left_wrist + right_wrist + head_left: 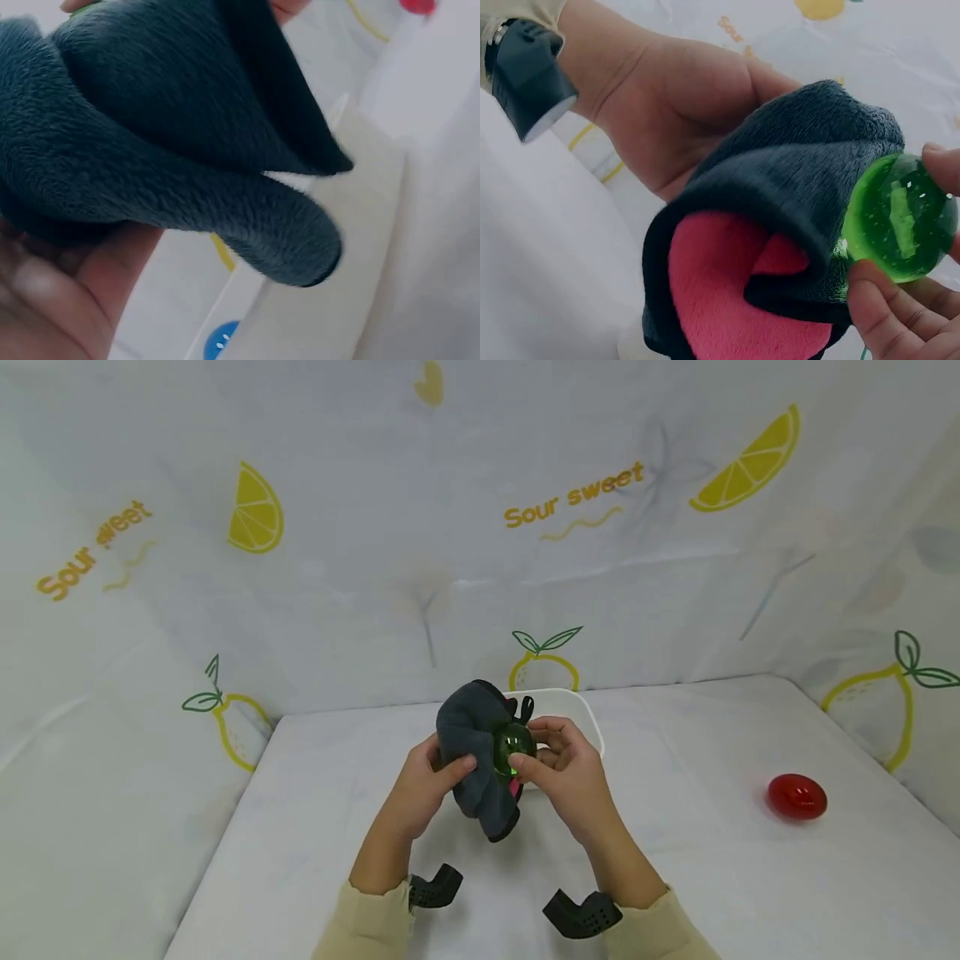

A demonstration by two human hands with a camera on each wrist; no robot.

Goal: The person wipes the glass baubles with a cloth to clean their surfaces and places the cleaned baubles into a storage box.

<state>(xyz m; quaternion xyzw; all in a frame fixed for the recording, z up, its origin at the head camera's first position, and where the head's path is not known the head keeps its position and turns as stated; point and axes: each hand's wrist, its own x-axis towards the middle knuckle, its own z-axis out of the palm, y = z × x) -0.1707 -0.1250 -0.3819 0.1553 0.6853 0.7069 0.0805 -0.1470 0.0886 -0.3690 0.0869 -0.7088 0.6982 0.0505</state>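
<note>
My left hand [422,787] holds a folded plush cloth [468,735] in front of me, dark grey outside with a black edge. The right wrist view shows its pink inner side [712,277]. A see-through green ball [904,217] with small bubbles in it is pinched between the thumb and fingers of my right hand [567,770]. The cloth lies right against the ball's left side in the head view. In the left wrist view the cloth covers most of the ball.
Behind the hands stands a white tray [591,718], partly covered by them. A small blue thing with white spots [219,341] shows by its wall in the left wrist view. Off to the right, a glossy red oval object [797,797] lies on the white-covered table [697,843].
</note>
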